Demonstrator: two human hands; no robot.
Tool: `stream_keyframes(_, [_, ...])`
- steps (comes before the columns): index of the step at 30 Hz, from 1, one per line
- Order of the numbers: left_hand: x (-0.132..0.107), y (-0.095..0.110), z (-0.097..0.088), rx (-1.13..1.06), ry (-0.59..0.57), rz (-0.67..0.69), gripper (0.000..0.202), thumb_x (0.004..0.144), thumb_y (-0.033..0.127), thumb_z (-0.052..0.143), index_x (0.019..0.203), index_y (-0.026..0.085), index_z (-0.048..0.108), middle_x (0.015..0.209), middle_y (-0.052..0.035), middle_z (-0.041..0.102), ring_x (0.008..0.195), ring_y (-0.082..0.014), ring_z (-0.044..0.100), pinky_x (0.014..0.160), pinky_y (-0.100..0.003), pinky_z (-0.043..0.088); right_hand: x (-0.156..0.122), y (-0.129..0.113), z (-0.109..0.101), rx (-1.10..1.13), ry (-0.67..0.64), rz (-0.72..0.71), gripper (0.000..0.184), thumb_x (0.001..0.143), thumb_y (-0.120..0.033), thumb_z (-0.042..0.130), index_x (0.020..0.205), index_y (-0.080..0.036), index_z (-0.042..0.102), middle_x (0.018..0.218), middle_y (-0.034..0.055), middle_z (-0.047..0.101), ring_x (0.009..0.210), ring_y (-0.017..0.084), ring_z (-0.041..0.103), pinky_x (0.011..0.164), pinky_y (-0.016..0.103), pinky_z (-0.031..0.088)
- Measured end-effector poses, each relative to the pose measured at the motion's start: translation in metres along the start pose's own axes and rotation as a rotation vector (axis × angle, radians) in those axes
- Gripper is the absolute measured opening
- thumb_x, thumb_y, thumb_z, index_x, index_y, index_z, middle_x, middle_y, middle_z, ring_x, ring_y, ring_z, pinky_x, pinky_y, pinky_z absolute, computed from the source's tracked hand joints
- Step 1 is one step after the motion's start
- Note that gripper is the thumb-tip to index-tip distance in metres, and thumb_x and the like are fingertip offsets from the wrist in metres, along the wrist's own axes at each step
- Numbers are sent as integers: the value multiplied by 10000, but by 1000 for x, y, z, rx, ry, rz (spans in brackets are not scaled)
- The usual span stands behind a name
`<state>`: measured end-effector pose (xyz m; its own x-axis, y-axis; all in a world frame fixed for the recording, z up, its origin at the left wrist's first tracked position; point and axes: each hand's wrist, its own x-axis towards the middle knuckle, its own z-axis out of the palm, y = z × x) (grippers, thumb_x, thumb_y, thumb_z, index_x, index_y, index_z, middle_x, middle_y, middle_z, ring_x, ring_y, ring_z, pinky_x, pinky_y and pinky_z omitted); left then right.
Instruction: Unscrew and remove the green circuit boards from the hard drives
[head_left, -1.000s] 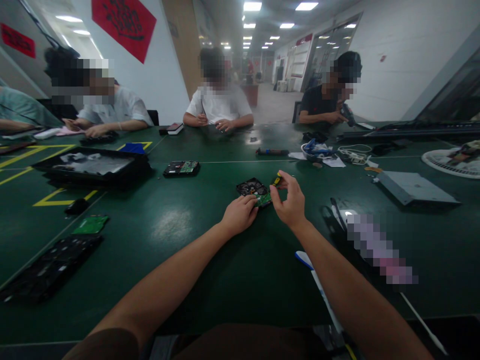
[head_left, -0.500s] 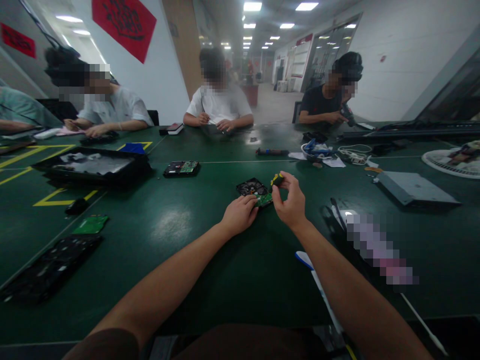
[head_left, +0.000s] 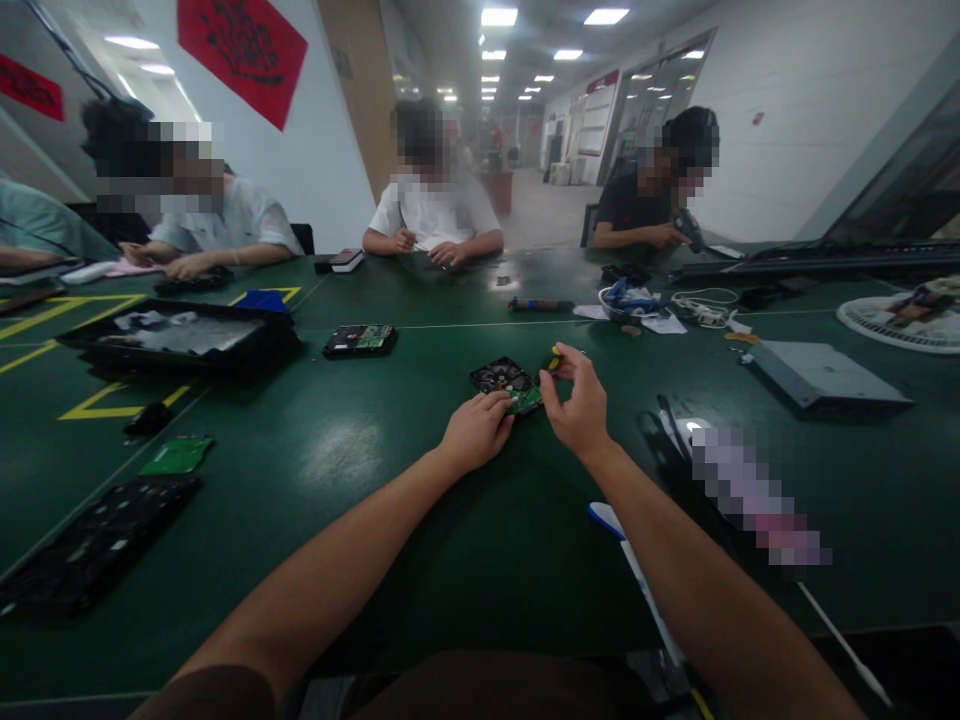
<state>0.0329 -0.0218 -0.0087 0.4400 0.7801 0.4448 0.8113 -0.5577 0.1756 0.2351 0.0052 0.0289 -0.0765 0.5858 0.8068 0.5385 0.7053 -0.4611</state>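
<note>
A black hard drive (head_left: 501, 377) with a green circuit board (head_left: 528, 401) lies on the green table (head_left: 420, 540) in front of me. My left hand (head_left: 475, 431) rests on its near edge, fingers curled down against it. My right hand (head_left: 577, 405) pinches a small screwdriver with a yellow and black handle (head_left: 553, 358), held upright over the drive's right side.
A second hard drive (head_left: 361, 340) lies further left, beside a black tray (head_left: 176, 338). A loose green board (head_left: 177, 455) and a black panel (head_left: 90, 545) sit near left. A grey case (head_left: 825, 374), cables (head_left: 705, 305) and tools lie right. Three people sit across.
My right fingers have shifted slightly round the screwdriver handle, as if turning it. My left hand stays on the drive. The view has drifted a little.
</note>
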Motion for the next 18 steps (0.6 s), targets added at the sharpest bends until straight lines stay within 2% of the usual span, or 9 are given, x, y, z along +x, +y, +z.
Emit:
stream_keyframes(4, [0, -1, 0, -4, 5, 5, 324, 1007, 299, 505, 1285, 185, 626, 1326, -106, 661, 1210, -264, 626, 1043, -434, 533, 2, -5, -3, -34, -13, -27, 464, 957, -298, 627, 1402, -283, 499, 1200, 95, 615, 969, 227, 661, 866, 439, 624])
stream_keyframes(11, [0, 0, -1, -3, -2, 8, 327, 1003, 293, 506, 1281, 172, 629, 1334, -105, 655, 1204, -267, 622, 1037, -426, 538, 0, 0, 0, -10, 23, -20, 485, 964, -271, 601, 1428, -257, 462, 1271, 120, 620, 982, 231, 682, 867, 434, 622])
stream_keyframes(18, [0, 0, -1, -9, 0, -1, 334, 1001, 296, 506, 1287, 173, 628, 1340, -104, 655, 1214, -268, 615, 1046, -436, 534, 3, -4, -3, -33, -2, -50, 443, 962, -280, 604, 1393, -270, 503, 1212, 97, 624, 1002, 230, 667, 874, 431, 618])
